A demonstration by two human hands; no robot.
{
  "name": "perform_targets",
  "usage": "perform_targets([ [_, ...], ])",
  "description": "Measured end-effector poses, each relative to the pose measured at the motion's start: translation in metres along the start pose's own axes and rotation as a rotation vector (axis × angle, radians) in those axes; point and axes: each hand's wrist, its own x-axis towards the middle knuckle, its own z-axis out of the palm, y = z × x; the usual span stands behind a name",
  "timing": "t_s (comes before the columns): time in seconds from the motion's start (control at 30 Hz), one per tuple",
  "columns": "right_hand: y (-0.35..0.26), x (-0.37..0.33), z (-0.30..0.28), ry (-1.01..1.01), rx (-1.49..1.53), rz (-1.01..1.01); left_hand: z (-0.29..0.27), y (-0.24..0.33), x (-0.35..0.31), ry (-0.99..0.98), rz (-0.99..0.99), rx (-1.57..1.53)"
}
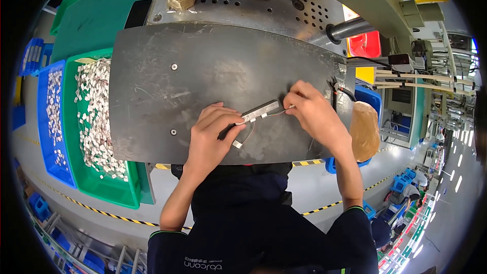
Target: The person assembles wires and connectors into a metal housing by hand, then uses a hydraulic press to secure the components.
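Observation:
A slim dark metal bar (264, 110) slants over the grey metal plate (147, 96), its near-left end in my left hand (210, 130). The fingers of that hand are wrapped round it. A thin wire with small white connectors (237, 144) hangs along the bar's near side. Past the bar's far end, my right hand (317, 114) pinches the end of the wire (278, 113) between thumb and fingertips. What exactly sits at the wire's end is mostly hidden by the fingers.
Left of the plate, a green bin (133, 187) and a blue bin (68, 175) hold many small white connector pieces. Black-and-red cutters (336, 87) lie near the plate's right edge. Metal posts (350, 29) of a machine rise behind. A brown-topped stool (365, 129) stands at right.

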Motion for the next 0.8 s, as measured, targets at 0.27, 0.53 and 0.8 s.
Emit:
perform_targets([
  [0.27, 0.002, -0.025, -0.006, -0.412, 0.472, 0.143, 0.001, -0.001, -0.004, 0.052, 0.005, -0.003],
  [0.53, -0.002, -0.001, 0.054, 0.399, 0.536, -0.133, -0.001, 0.006, 0.003, 0.051, -0.017, 0.001],
  [0.8, -0.008, 0.009, 0.069, 0.384, 0.549, -0.19, 0.0, 0.005, 0.002, 0.057, -0.037, 0.019],
])
